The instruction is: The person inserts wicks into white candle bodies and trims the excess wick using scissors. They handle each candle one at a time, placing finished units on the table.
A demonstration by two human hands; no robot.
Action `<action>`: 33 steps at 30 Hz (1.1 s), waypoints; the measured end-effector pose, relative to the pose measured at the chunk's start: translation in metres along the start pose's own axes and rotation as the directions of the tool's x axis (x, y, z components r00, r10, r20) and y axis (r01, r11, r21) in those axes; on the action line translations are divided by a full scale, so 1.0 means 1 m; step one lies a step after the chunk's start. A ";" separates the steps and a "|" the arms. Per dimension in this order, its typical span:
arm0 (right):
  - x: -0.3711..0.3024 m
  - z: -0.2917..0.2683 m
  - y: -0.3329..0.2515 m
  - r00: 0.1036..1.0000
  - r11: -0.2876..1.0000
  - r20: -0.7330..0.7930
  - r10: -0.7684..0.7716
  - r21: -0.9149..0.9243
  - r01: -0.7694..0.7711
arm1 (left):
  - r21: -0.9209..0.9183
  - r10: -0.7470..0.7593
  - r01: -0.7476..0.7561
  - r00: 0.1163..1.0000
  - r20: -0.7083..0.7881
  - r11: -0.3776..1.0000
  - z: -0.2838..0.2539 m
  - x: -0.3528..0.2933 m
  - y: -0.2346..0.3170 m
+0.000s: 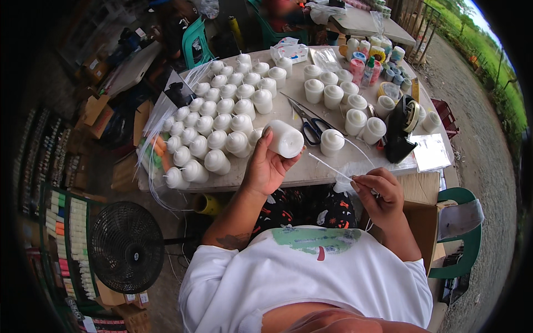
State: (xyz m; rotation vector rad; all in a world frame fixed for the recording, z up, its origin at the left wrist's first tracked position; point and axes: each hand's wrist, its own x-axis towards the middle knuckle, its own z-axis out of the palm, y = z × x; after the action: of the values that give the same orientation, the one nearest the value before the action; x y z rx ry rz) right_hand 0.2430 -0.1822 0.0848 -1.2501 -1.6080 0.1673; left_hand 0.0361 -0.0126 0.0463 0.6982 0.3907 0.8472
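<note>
My left hand [265,171] is closed around a white pillar candle [286,139], tipped so that one flat round end faces me. A thin white wick [330,166] is pinched between the fingertips of my right hand [382,194], its free end pointing toward the candle but apart from it. On the table between my hands stands another white candle [332,143] with a domed top. Black-handled scissors [315,125] lie open just beyond it. Rows of similar white candles [241,124] fill the table's left part, and a smaller group [333,96] stands farther right.
A black tape dispenser [401,133] and clear plastic sleeves [432,152] lie on the table's right side. Coloured, decorated candles [358,67] stand at the far right. A cardboard box [417,190] and green chair [469,244] are right of me, a black fan [126,247] left.
</note>
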 end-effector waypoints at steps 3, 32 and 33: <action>0.002 0.003 -0.004 1.000 1.000 0.020 -0.003 -0.020 0.003 | -0.052 -0.043 0.045 0.998 0.038 0.998 -0.003 -0.003 -0.003; 0.000 -0.003 0.003 0.997 0.993 -0.025 0.075 -0.086 -0.077 | 0.857 0.303 -0.413 0.811 0.500 -0.309 -0.017 0.018 -0.025; 0.000 -0.005 0.004 0.997 0.993 -0.017 0.070 -0.091 -0.071 | 0.834 0.324 -0.441 0.777 0.539 -0.331 -0.005 0.014 -0.011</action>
State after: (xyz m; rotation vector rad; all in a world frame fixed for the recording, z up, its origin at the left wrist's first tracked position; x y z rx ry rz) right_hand 0.2493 -0.1821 0.0845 -1.3766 -1.5761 0.1303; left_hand 0.0485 -0.0048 0.0344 2.6130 0.7718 1.0487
